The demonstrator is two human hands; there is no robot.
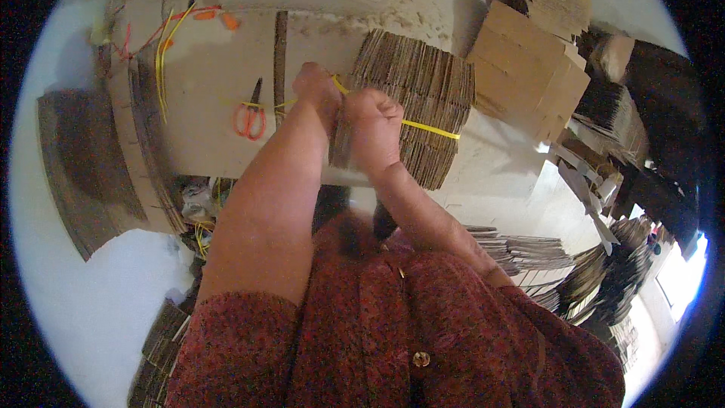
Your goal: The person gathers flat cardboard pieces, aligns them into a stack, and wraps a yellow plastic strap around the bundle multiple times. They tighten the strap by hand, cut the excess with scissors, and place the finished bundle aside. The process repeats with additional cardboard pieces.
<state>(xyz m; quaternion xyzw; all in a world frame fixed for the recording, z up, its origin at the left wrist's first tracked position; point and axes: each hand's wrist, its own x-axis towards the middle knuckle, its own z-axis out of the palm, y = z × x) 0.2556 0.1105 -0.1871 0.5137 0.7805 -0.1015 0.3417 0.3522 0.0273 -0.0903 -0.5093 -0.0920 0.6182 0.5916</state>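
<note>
A thick bundle of cardboard sheets [415, 75], packed on edge, sits on a cardboard-covered surface in front of me. A yellow strap [430, 129] runs across its right part toward my hands. My right hand [372, 117] is closed in a fist over the bundle's left part, at the strap. Just left of the bundle, my left hand [316, 89] is also closed, with a short length of strap showing between the two fists. The fingers' exact hold is partly hidden. Scissors with red-orange handles [249, 120] lie left of my left forearm.
Loose yellow straps [160, 68] and orange pieces [229, 21] lie at the far left. A narrow cardboard strip [280, 53] stands beyond the scissors. Large flat cardboard [521, 72] is piled at the right. More cardboard stacks [536, 253] are at the lower right.
</note>
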